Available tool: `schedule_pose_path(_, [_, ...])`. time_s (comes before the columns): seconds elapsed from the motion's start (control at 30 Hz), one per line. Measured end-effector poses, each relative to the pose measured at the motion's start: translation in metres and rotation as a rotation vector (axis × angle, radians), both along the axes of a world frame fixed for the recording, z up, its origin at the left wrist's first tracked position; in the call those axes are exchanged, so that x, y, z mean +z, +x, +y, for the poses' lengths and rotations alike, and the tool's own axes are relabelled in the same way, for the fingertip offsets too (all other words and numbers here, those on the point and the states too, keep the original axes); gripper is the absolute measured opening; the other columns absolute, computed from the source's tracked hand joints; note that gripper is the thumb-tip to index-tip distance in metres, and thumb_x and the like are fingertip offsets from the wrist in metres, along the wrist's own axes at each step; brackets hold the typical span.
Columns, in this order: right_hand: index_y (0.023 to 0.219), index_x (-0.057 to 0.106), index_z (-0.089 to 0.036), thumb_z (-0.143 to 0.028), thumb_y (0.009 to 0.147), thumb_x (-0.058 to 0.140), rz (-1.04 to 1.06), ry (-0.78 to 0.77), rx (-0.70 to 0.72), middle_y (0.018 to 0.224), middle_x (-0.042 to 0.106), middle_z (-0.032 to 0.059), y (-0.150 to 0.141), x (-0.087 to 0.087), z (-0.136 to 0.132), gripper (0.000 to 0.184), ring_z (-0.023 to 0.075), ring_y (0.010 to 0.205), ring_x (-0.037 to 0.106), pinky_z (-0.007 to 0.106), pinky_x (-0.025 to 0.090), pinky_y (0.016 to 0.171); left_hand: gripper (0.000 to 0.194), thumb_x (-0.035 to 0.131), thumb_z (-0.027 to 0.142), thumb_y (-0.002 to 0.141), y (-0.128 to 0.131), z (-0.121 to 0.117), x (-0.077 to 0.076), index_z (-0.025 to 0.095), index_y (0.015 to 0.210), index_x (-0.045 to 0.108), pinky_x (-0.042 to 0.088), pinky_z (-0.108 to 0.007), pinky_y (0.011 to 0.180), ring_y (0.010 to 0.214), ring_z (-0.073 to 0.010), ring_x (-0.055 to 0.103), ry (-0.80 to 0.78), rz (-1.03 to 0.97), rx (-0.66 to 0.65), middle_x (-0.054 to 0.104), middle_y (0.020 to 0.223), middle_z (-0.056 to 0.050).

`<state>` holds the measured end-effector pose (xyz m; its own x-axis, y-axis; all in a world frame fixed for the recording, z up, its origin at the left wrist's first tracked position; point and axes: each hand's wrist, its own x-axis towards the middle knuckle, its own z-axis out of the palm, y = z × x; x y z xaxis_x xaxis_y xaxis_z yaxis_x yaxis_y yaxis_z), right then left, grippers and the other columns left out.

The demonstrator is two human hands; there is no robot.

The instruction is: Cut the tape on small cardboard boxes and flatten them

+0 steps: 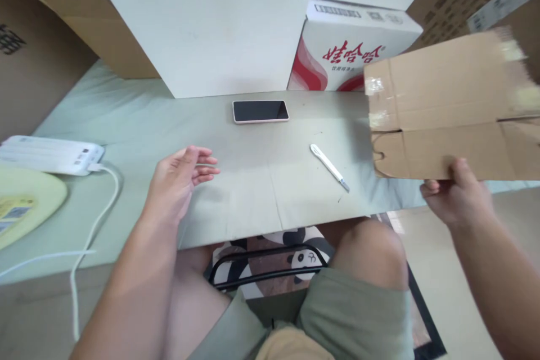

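My right hand point(459, 194) grips the lower edge of a flattened brown cardboard box point(451, 90) at the right, thumb on its face. Clear tape shows on the cardboard's left and right edges, and there is a small notch at its lower left. My left hand point(179, 180) hovers above the table's left half, fingers loosely spread with nothing in them. Between the hands lies a white craft knife point(329, 167) with a metal blade tip, pointing down to the right. Farther back, a phone point(260, 111) with a dark screen rests face up.
White boxes point(211, 39) stand along the back, one box with red lettering point(358, 48). Brown cartons are at both rear corners. On the left are a white power strip point(54, 154), its cable point(103, 214) hanging over the edge, and a pale yellow object point(29, 197).
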<state>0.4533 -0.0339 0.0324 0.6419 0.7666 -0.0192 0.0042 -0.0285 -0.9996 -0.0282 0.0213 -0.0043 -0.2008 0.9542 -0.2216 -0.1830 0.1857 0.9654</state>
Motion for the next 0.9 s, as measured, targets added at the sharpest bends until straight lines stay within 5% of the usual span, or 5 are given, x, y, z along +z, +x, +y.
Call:
schedule_pose_path(0.13, [0.077, 0.055, -0.028, -0.018, 0.081, 0.078, 0.058, -0.033, -0.273, 0.068, 0.056, -0.0050, 0.036, 0.005, 0.021, 0.025, 0.0069, 0.045, 0.049, 0.020, 0.031, 0.036, 0.056, 0.085, 0.069, 0.073, 0.011, 0.003, 0.002, 0.014, 0.077, 0.072, 0.055, -0.022, 0.051, 0.051, -0.0134, 0.064, -0.037, 0.051, -0.018, 0.064, 0.061, -0.002])
schedule_pose_path(0.27, [0.078, 0.052, -0.027, -0.008, 0.087, 0.071, 0.023, -0.081, -0.380, 0.062, 0.055, -0.0076, 0.064, -0.001, 0.068, 0.029, 0.0050, 0.039, 0.048, 0.021, 0.036, 0.040, 0.066, 0.090, 0.078, 0.056, 0.019, 0.008, -0.002, 0.016, 0.072, 0.071, 0.048, -0.021, 0.046, 0.045, -0.0094, 0.051, -0.033, 0.132, -0.029, 0.048, 0.052, 0.004])
schedule_pose_path(0.57, [0.079, 0.044, -0.024, 0.000, 0.091, 0.056, -0.088, -0.128, -0.339, 0.068, 0.056, -0.0098, 0.088, 0.004, 0.201, 0.029, -0.0013, 0.043, 0.049, 0.018, 0.038, 0.050, 0.058, 0.078, 0.080, 0.069, 0.019, 0.017, -0.020, 0.022, 0.069, 0.070, 0.025, -0.027, 0.047, 0.048, -0.0136, 0.038, -0.032, 0.379, -0.061, 0.040, 0.046, 0.002])
schedule_pose_path(0.7, [0.082, 0.039, -0.023, -0.003, 0.094, 0.047, -0.069, -0.175, -0.226, 0.100, 0.066, 0.0039, 0.080, 0.009, 0.256, 0.025, 0.0021, 0.071, 0.069, 0.019, 0.045, 0.061, 0.060, 0.080, 0.080, 0.063, 0.022, 0.019, -0.026, 0.022, 0.060, 0.066, 0.025, -0.027, 0.047, 0.046, -0.0132, 0.036, -0.002, 0.387, -0.020, 0.041, 0.045, 0.001])
schedule_pose_path(0.9, [0.092, 0.049, -0.018, -0.009, 0.095, 0.053, -0.031, -0.241, -0.039, 0.096, 0.070, 0.0049, 0.036, -0.013, 0.223, 0.010, 0.0078, 0.067, 0.071, 0.026, 0.054, 0.067, 0.041, 0.076, 0.062, 0.078, 0.020, 0.015, -0.025, 0.023, 0.070, 0.068, 0.033, -0.026, 0.050, 0.052, -0.0152, 0.047, 0.037, 0.513, -0.083, 0.054, 0.053, 0.000])
